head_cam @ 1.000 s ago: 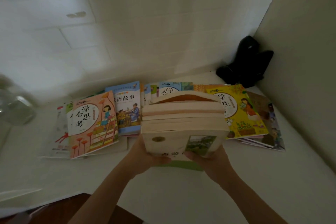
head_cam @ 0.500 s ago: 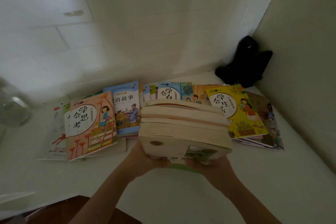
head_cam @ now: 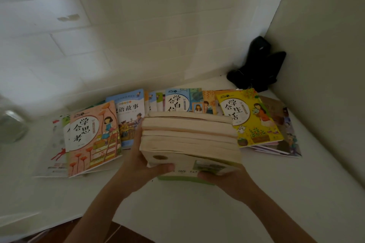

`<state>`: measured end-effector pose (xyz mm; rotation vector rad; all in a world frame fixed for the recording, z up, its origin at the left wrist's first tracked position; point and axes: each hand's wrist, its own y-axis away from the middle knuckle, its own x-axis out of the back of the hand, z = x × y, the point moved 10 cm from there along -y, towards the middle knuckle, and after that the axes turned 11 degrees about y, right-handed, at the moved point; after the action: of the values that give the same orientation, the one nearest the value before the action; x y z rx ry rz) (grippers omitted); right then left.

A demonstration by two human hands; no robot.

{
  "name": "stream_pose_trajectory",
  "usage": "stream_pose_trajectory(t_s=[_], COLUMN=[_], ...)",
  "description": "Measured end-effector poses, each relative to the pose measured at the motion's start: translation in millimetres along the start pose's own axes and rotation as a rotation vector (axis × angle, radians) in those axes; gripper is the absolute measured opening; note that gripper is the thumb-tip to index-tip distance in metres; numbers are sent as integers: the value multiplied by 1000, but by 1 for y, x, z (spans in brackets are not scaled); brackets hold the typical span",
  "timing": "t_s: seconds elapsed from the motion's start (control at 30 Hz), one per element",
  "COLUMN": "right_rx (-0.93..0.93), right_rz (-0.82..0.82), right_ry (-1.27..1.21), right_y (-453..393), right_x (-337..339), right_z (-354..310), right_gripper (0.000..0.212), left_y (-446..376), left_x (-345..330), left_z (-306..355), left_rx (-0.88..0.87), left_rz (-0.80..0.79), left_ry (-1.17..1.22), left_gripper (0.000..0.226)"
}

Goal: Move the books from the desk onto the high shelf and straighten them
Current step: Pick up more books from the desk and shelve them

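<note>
A thick stack of books [head_cam: 189,136] with yellowed page edges is held between both hands above a white surface [head_cam: 197,213]. My left hand [head_cam: 142,165] grips its left end, thumb across the bottom cover. My right hand [head_cam: 223,179] grips the right end from below. Behind the stack, several thin picture books lie fanned out flat: a pink one [head_cam: 92,138] on the left, a blue one [head_cam: 128,112], another blue one [head_cam: 181,99] at the back, and a yellow one [head_cam: 250,118] on the right.
A black object [head_cam: 258,65] sits in the far right corner against the white walls. A blurred glass jar [head_cam: 11,124] stands at the left edge. The surface's front edge runs along the lower left, with brown floor [head_cam: 69,231] below.
The stack has tipped away from me and dropped slightly, so its page edges now face up more and the cover shows less. Both hands keep their grip.
</note>
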<state>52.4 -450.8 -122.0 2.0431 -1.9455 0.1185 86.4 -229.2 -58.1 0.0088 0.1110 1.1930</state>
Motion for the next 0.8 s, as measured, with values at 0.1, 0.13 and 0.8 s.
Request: stream_pose_trajectory(t_s=[0.1, 0.13, 0.8], right_rx=[-32, -21, 126], right_rz=[6, 3, 3], right_ry=[-17, -26, -12], right_y=[2, 4, 2], right_x=[-6, -7, 6], right_z=[-3, -7, -46], right_gripper=[96, 95, 82], left_y=[1, 0, 16], left_x=[-12, -13, 19], left_z=[-4, -3, 105], left_rx=[36, 38, -257], left_rz=[7, 10, 233], left_ry=[-30, -10, -249], left_gripper=[80, 81, 28])
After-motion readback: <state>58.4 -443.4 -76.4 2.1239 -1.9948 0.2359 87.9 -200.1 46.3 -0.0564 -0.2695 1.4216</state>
